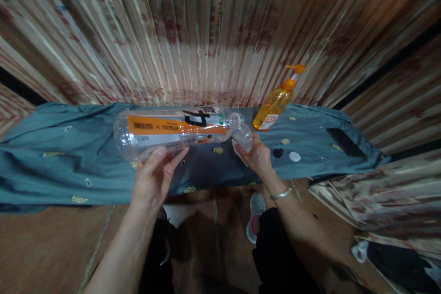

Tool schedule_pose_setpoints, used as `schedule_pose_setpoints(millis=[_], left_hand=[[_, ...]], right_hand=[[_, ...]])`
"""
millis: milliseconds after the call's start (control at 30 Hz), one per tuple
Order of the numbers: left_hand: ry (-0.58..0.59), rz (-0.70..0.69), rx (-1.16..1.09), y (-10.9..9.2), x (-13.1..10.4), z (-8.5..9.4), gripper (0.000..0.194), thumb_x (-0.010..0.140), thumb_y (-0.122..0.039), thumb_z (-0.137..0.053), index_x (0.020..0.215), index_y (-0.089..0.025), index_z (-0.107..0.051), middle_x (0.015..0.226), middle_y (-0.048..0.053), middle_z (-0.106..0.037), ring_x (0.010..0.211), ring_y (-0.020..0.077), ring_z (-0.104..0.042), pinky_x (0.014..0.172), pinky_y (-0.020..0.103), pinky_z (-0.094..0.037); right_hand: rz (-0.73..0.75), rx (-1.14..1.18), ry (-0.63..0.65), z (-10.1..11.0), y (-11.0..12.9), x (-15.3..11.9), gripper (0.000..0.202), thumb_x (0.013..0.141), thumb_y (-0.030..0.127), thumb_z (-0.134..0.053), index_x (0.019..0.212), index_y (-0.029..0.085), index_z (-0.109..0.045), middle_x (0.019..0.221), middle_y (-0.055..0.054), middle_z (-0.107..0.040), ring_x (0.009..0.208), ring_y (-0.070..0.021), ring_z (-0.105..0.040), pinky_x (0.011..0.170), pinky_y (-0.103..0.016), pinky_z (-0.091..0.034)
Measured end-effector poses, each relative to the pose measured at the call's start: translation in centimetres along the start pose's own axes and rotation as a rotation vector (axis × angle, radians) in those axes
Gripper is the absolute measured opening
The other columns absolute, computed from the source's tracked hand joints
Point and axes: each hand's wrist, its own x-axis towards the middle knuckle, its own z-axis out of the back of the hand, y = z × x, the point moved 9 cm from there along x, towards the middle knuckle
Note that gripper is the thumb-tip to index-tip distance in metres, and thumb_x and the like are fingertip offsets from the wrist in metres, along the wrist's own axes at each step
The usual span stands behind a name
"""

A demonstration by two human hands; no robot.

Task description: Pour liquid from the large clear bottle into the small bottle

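The left hand [155,174] supports the large clear bottle [175,131] from below, towards its base, while the right hand [257,152] grips a small clear plastic piece [244,137] at its mouth, the bottle lying sideways over the cloth-covered bench [103,180]. It looks empty, so it should be light, slick and easily dented, best held gently around its middle. Its orange-and-silver label [148,125] shows upside-down Chinese characters, apparently 能量 beside an "×", and a bold black character towards the neck
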Motion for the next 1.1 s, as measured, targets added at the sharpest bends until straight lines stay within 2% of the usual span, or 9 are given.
schedule_pose_setpoints(millis=[133, 400, 933, 1100], left_hand=[[0.012, -0.002, 0.006, 0.03, 0.06, 0.08, 0.049, 0.047, -0.032, -0.109, 0.082, -0.028, -0.075, 0.092, -0.002, -0.085, 0.090, 0.0236, -0.081, 0.089, 0.042, -0.072], [0.009, 0.004, -0.004, 0.07, 0.02, 0.01, 0.050, 0.045, -0.032, -0.110, 0.080, -0.027, -0.075, 0.089, -0.002, -0.085, 0.088, 0.0205, -0.080, 0.085, 0.036, -0.072], [0.002, 0.001, -0.006, 0.05, 0.07, 0.03, 0.048, 0.043, -0.032, -0.111, 0.075, -0.027, -0.075, 0.088, -0.002, -0.085, 0.087, 0.0205, -0.080, 0.083, 0.036, -0.072], [0.008, -0.002, -0.006, 0.20, 0.07, 0.27, 0.046, 0.048, -0.031, -0.109, 0.081, -0.028, -0.077, 0.090, -0.002, -0.085, 0.091, 0.0223, -0.080, 0.090, 0.040, -0.071]], right_hand=[[0.011, 0.007, -0.014, 0.17, 0.12, -0.01, 0.056, 0.094, 0.061, -0.061, 0.127, 0.016, -0.059, 0.101, -0.016, -0.080, 0.087, -0.0298, -0.077, 0.073, -0.035, -0.056], [0.009, 0.007, 0.006, 0.08, 0.09, 0.00, 0.055, 0.093, 0.058, -0.063, 0.127, 0.015, -0.058, 0.104, -0.018, -0.080, 0.090, -0.0307, -0.078, 0.075, -0.035, -0.056], [0.014, -0.020, -0.020, 0.11, 0.11, -0.05, 0.056, 0.094, 0.060, -0.061, 0.127, 0.015, -0.057, 0.101, -0.017, -0.080, 0.089, -0.0306, -0.077, 0.074, -0.035, -0.056], [0.011, -0.006, -0.002, 0.08, 0.10, -0.02, 0.056, 0.094, 0.060, -0.062, 0.127, 0.015, -0.056, 0.102, -0.017, -0.080, 0.090, -0.0309, -0.077, 0.075, -0.036, -0.056]])
